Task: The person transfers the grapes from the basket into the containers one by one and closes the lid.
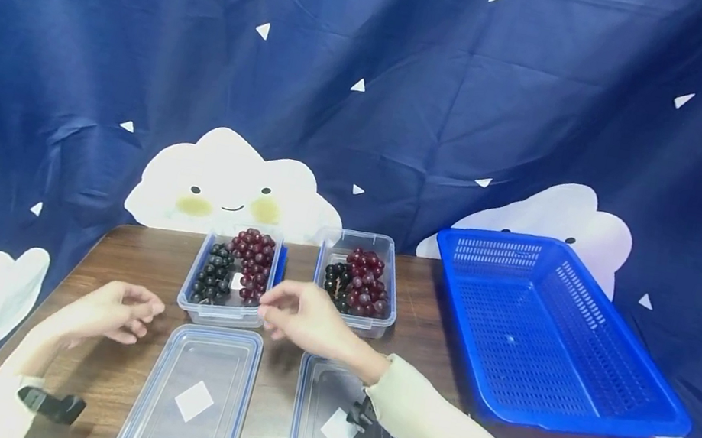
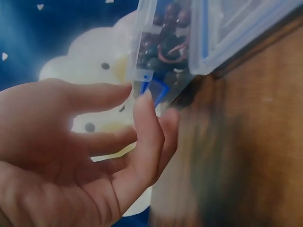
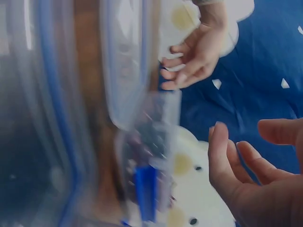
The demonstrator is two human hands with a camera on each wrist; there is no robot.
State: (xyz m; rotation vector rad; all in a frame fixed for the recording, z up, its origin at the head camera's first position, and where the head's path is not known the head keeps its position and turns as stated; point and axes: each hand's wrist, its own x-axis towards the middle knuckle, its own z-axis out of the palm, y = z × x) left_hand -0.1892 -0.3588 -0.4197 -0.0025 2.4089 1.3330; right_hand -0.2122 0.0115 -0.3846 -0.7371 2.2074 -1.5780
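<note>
Left of the left clear container (image 1: 219,315), my left hand (image 1: 112,311) hovers with loosely bent fingers and nothing in them. My right hand (image 1: 309,320) is above the table between the two containers, by the left one's front right corner. In the right wrist view, thumb and fingers (image 3: 222,163) stand apart, holding nothing. The left container holds dark green grapes (image 1: 214,275) and red grapes (image 1: 256,257). In the right container (image 1: 368,324) lie dark grapes (image 1: 334,278) and red grapes (image 1: 368,284), partly overlapping.
Two clear lids with blue seals, a left lid (image 1: 215,367) and a right lid (image 1: 321,400), lie in front of the containers. My right forearm crosses the right lid. A blue perforated basket (image 1: 479,372) stands at the right of the wooden table (image 1: 129,252).
</note>
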